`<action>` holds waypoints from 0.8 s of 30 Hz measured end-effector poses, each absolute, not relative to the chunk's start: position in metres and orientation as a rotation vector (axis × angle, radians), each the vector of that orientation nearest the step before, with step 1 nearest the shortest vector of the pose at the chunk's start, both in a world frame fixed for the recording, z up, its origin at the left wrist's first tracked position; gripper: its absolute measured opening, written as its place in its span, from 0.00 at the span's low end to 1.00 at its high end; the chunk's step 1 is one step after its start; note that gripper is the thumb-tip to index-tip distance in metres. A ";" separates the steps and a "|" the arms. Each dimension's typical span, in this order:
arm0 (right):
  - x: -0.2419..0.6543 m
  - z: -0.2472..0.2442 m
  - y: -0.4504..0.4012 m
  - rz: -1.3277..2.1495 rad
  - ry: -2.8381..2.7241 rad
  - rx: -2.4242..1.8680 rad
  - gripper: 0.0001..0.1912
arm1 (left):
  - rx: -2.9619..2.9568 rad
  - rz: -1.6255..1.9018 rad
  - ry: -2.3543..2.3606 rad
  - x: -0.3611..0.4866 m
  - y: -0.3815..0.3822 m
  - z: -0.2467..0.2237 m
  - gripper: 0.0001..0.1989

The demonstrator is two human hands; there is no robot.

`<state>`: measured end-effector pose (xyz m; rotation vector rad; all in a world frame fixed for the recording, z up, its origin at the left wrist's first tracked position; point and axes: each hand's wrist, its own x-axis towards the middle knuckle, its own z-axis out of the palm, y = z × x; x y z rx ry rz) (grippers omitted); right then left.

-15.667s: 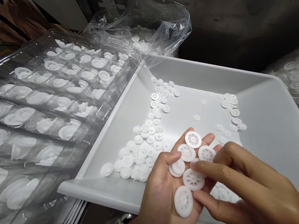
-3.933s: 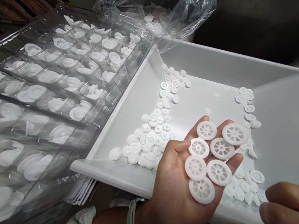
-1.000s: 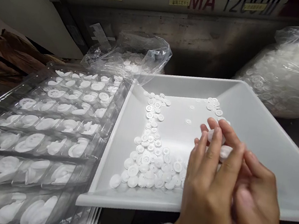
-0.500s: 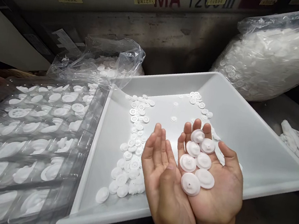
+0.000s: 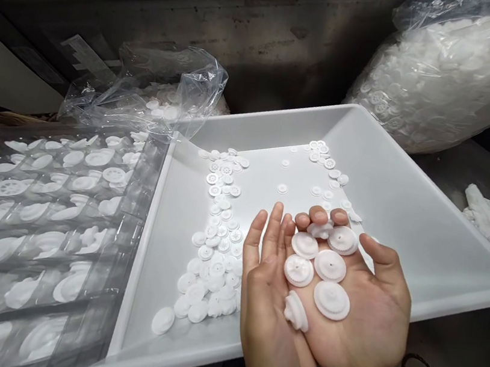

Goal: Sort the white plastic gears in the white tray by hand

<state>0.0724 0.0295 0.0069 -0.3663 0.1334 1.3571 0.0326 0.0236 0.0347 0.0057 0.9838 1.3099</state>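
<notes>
Several white plastic gears (image 5: 330, 265) lie on the upturned palm of my right hand (image 5: 364, 328), whose fingertips curl up a little around them. Pressed against its side is my left hand (image 5: 269, 314), with its fingers stretched out. One gear stands tilted on edge at the seam where the two palms meet. Both hands are above the near part of a white plastic tray (image 5: 407, 230). More white gears (image 5: 207, 290) lie in a loose band along the tray's left side, and a few others (image 5: 320, 148) are at its far right.
To the left are clear blister trays (image 5: 104, 309) filled with white gears. A clear plastic bag (image 5: 167, 90) of parts sits behind the tray, and a large full bag (image 5: 450, 85) leans at back right. Crumpled white cloth or paper (image 5: 486, 217) lies at right.
The gears in my right palm have shifted, and one now tilts on edge. My right fingertips have curled in more, and my left hand has drawn closer against the right. The view has shifted slightly.
</notes>
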 end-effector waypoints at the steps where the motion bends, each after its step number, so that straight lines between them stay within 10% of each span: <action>1: 0.072 0.007 0.030 1.357 0.117 -0.358 0.08 | -0.013 1.292 0.968 0.031 0.024 0.034 0.16; 24: 0.077 0.007 0.026 1.227 -0.172 -0.402 0.06 | -0.300 1.215 0.708 0.030 0.033 0.019 0.10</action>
